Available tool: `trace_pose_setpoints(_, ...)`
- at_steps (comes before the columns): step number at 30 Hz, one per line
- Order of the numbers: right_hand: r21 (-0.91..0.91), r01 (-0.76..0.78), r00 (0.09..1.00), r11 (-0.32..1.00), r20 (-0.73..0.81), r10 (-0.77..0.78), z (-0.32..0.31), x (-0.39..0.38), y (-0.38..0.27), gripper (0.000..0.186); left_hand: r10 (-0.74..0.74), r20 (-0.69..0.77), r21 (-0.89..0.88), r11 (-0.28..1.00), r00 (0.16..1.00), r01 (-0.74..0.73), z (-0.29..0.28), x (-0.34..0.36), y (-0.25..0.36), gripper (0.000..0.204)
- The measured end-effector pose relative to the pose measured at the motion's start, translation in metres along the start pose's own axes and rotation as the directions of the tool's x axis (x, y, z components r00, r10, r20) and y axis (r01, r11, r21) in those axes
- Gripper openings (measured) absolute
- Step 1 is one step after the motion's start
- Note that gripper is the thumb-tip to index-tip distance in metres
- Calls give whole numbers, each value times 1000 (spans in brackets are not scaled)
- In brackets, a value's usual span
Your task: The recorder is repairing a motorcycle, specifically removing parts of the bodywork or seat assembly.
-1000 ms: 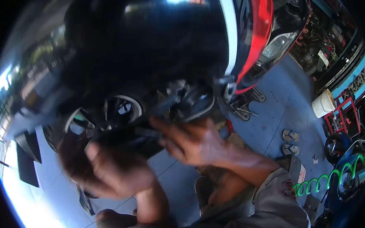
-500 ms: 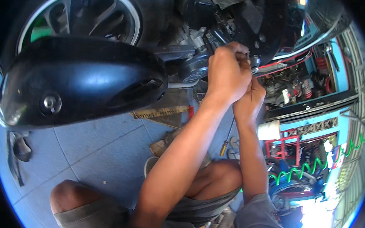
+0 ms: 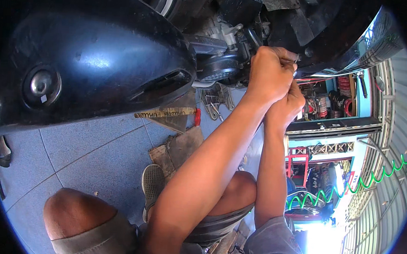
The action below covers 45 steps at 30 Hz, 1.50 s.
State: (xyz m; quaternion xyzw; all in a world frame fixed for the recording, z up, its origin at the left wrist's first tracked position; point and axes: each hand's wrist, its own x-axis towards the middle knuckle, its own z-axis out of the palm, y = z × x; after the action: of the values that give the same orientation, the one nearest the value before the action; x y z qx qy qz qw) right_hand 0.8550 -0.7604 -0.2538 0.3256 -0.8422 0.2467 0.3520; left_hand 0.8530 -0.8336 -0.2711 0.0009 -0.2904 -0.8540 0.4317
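Observation:
Both my hands are raised together against the side of a motorbike, beside its dark body panel. My left hand is closed, with thumb and fingers pinched at the panel's lower edge. Just below and partly behind it, my right hand is closed too. Whatever lies in their fingers is too small or hidden to make out. Left of my hands are a round dark engine cover and grey metal parts. A large, glossy black muffler with a round bolt recess fills the left side.
A wheel shows behind the muffler. On the blue tiled floor lie cardboard pieces, a red-ended strip and a grey perforated shoe. A green coiled hose hangs at right, near shelves of parts.
The view has shifted, so the muffler looks larger and the wheel sits higher. My hands stay pinched together at the panel. The yellow-handled screwdriver on the floor is no longer visible.

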Motion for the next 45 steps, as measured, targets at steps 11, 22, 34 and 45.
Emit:
trace_pose_setpoints(11,56,27,999,998,18,-28,0,-2,2,24,14,-26,-2,1000,1000,-14,4,-5,3,17)
trace_pose_setpoints(22,192,-93,995,977,-5,96,8,-3,4,25,2,50,95,995,999,-7,3,11,8,12)
trace_pose_setpoints(34,229,-164,986,960,-5,169,-6,-22,25,33,139,189,263,946,972,-187,-20,26,0,17)
trace_pose_setpoints(45,295,-241,968,924,12,249,-18,-12,18,31,-18,-38,381,924,999,31,11,25,31,17)
